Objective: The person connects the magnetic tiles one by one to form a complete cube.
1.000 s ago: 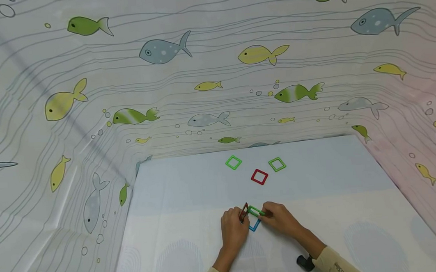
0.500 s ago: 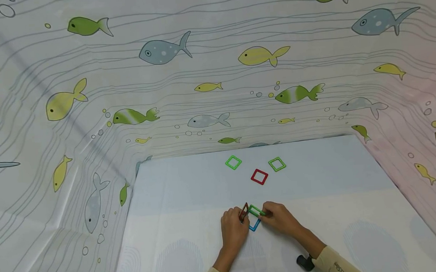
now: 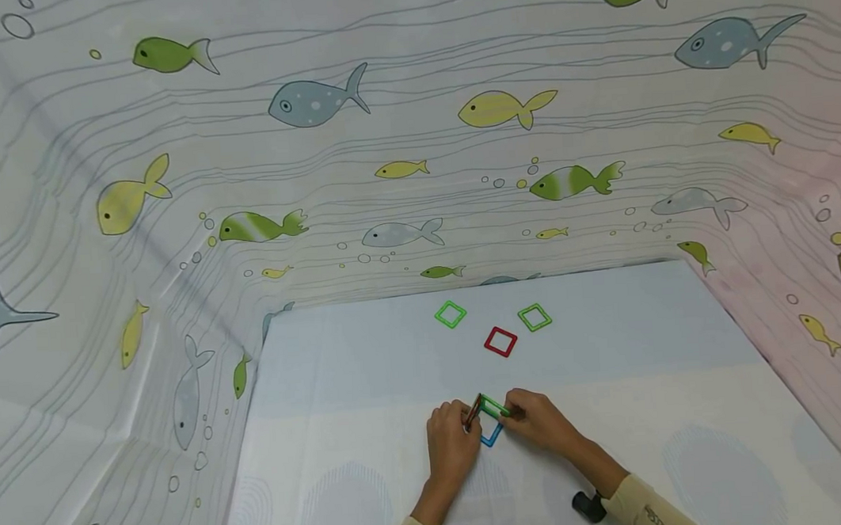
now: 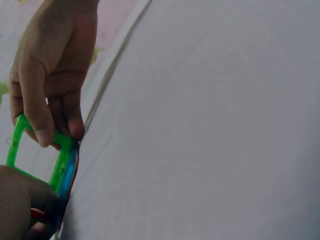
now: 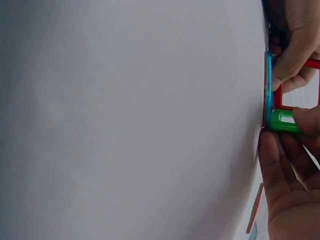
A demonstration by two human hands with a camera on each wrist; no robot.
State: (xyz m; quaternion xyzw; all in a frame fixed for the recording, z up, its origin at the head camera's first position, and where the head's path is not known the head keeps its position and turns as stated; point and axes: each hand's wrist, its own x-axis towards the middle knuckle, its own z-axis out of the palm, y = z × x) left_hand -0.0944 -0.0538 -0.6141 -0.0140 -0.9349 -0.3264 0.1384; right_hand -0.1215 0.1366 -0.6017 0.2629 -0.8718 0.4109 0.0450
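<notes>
In the head view a blue square magnetic tile [image 3: 497,433] lies flat on the table between the hands. My left hand [image 3: 453,439] grips a red square tile [image 3: 474,412] that stands on edge at the blue tile's left side. My right hand [image 3: 539,421] pinches a green square tile [image 3: 498,406], raised along the blue tile's far side. The right wrist view has the red tile [image 5: 279,97] and green tile [image 5: 280,125] standing up from the blue tile [image 5: 269,80], meeting near one corner. A thin red line runs along the blue tile's underside. Fingers partly cover the red tile.
Farther back on the white table [image 3: 368,360] lie a red square tile [image 3: 501,341], a bright green one [image 3: 440,307] and another green one [image 3: 525,325], all flat and apart. A fish-patterned sheet [image 3: 403,200] rises behind the table and along its sides.
The upright red tile's top has shifted slightly right, toward the green tile. Both hands keep their grips almost in place, and the tiles farther back lie as before.
</notes>
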